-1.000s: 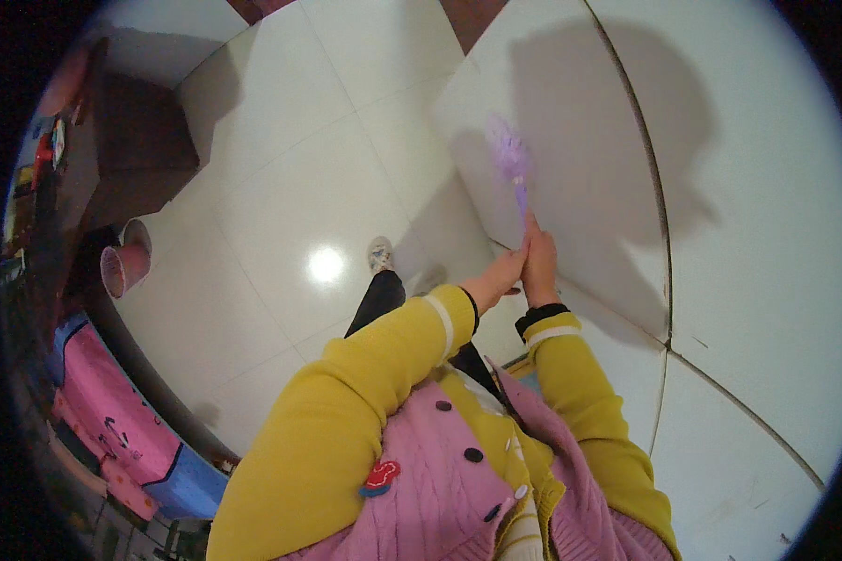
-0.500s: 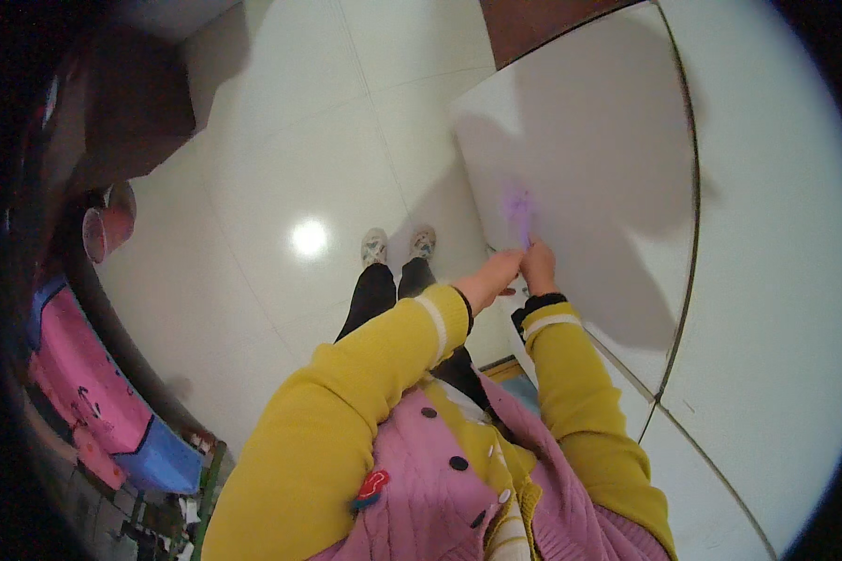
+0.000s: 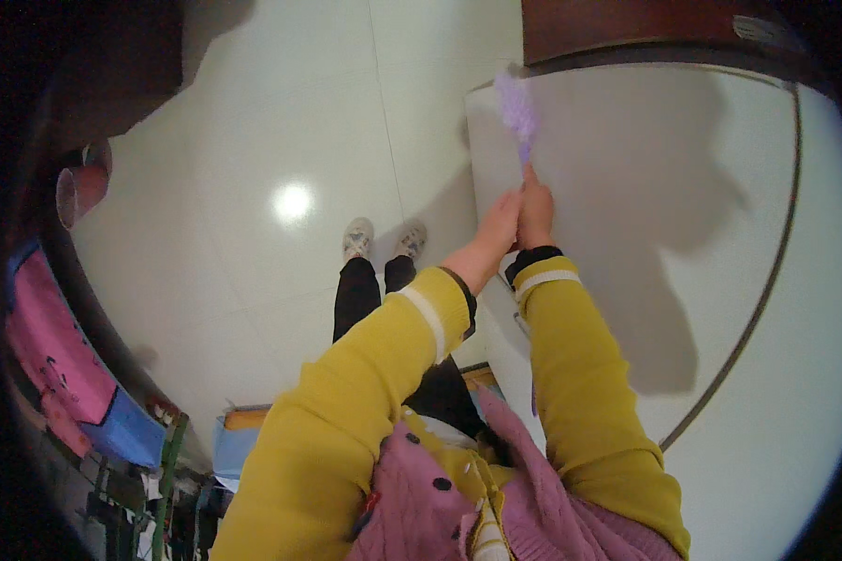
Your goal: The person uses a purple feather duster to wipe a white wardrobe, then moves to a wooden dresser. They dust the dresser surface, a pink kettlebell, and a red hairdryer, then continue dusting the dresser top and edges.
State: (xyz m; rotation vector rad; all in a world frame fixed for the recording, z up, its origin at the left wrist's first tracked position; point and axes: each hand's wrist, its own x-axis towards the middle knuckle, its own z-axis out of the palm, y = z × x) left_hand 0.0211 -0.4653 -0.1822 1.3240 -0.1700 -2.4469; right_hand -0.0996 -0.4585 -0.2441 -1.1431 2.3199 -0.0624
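A purple fluffy duster points away from me, its head close to the far edge of a pale, smooth panel. My right hand is closed round its handle, with one finger stretched along it. My left hand is closed too, pressed against the right one at the lower part of the handle. The two hands overlap, so most of the grip is hidden. Both forearms are in yellow knitted sleeves with a white stripe.
A dark reddish-brown surface borders the panel's far edge. Shiny pale floor tiles lie to the left. Farther left are a pink bin, dark furniture and a pink-and-blue box. My shoes stand below my hands.
Both hands and the duster have moved farther away from me, toward the panel's far edge. My arms are more stretched out, and the view has shifted.
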